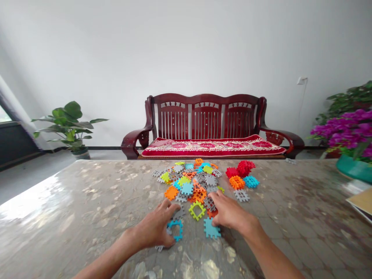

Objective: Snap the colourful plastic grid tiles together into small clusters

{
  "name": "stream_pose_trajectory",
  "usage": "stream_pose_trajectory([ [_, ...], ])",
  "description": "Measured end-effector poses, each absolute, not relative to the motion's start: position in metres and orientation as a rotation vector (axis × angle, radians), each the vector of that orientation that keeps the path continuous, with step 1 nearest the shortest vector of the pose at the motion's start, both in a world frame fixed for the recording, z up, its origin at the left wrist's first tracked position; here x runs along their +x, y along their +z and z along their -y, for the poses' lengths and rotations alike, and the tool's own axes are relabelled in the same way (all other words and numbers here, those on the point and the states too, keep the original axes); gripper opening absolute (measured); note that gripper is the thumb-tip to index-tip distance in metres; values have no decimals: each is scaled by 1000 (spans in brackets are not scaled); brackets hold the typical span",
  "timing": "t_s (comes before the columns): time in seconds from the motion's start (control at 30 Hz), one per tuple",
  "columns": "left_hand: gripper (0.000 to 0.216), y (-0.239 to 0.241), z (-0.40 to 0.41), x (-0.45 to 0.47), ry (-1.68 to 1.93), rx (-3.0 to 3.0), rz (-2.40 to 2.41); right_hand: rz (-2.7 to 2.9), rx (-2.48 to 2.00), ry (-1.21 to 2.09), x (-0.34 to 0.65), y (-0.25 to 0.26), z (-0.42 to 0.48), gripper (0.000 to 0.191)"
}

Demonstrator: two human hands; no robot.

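A heap of flat interlocking plastic tiles (192,182) in grey, orange, teal, lime and red lies on the marbled table (87,209). My left hand (155,228) rests at the heap's near edge. Its fingers curl over a grey tile (179,213) and its thumb pinches an open teal frame tile (176,229). My right hand (231,212) lies palm down on the heap's near right side, fingers stretched over grey and orange tiles. Its thumb is beside a solid teal tile (211,229). A lime frame tile (197,210) sits between the two hands.
A small group of red, orange, teal and grey tiles (242,176) lies right of the heap. Beyond the table stands a dark wooden bench (207,120) with a red cushion. A leafy plant (69,126) stands at left, and purple flowers in a teal pot (353,166) at right.
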State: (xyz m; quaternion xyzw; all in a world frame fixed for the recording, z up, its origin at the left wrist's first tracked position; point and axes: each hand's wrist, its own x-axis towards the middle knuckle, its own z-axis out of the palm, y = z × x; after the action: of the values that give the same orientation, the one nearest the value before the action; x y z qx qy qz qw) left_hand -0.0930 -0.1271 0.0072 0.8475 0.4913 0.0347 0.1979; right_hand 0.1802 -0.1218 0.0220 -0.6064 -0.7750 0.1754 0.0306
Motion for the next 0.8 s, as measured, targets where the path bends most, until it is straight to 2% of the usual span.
stream_pose_trajectory([
  [0.13, 67, 3, 125, -84, 149, 2409, -1395, 2338, -1909, 402, 176, 24, 122, 44],
  [0.2, 61, 3, 124, -80, 165, 2424, -1375, 2278, -1945, 299, 173, 24, 122, 39],
  [0.33, 53, 4, 125, -75, 212, 2403, -1333, 2169, -2015, 138, 169, 20, 119, 41],
  [0.47, 46, -5, 127, -73, 327, 2322, -1300, 2134, -2077, 80, 169, 11, 114, 36],
  [0.67, 43, -21, 116, -73, 499, 2215, -1249, 2123, -2105, 119, 174, 13, 110, 32],
  [0.8, 31, -11, 98, -64, 703, 2090, -1288, 2095, -2028, 197, 188, 20, 105, 26],
])
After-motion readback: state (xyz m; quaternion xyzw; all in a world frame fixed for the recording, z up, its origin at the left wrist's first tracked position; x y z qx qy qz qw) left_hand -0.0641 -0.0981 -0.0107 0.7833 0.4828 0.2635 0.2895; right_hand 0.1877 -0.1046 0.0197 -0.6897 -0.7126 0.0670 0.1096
